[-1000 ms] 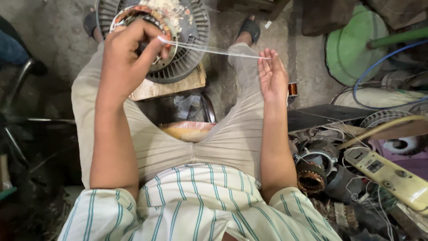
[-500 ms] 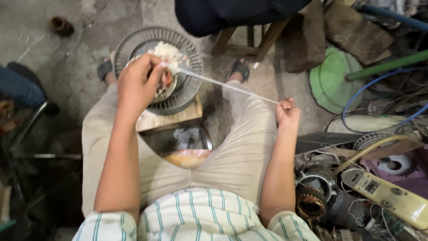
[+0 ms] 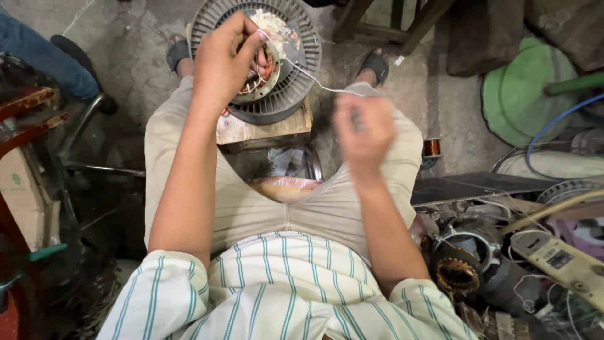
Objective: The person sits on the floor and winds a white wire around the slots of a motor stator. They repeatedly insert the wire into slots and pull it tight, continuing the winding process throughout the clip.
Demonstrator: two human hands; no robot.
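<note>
A round finned grey motor housing (image 3: 296, 82) with copper windings rests on a small wooden block (image 3: 264, 131) between my feet. My left hand (image 3: 228, 60) sits over the windings, fingers pinched on a thin white string (image 3: 314, 80). The string runs slack to my right hand (image 3: 365, 132), which is blurred with motion above my right knee and closed on the string's other end.
A pile of motor parts, a copper stator (image 3: 458, 275), cables and a cream power strip (image 3: 560, 261) lies at right. A small copper wire spool (image 3: 431, 148) sits on the floor. A green disc (image 3: 522, 88), wooden stool legs (image 3: 352, 19) and another person's blue-trousered leg (image 3: 44, 53) are nearby.
My right hand has swung inward from the right toward the housing, slackening and shortening the string. My left hand stays pinched at the windings. The view has shifted closer.
</note>
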